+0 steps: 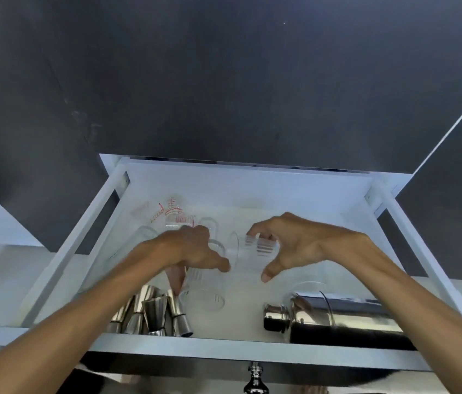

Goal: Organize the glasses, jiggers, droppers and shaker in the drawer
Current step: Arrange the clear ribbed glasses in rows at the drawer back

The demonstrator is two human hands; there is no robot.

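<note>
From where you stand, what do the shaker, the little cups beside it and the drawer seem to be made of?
Shaker: polished metal, probably steel; it mirrors its surroundings.
Jiggers: the same shiny metal, with bright reflections.
Drawer: matte white, likely painted or laminated board; the material underneath is hidden.

White drawer (252,346) holds glasses (177,216), jiggers (153,311), shaker (340,318).

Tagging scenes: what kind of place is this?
Likely a home bar or kitchen: a white pull-out drawer holding steel jiggers, a cocktail shaker and clear measuring glasses.
</note>
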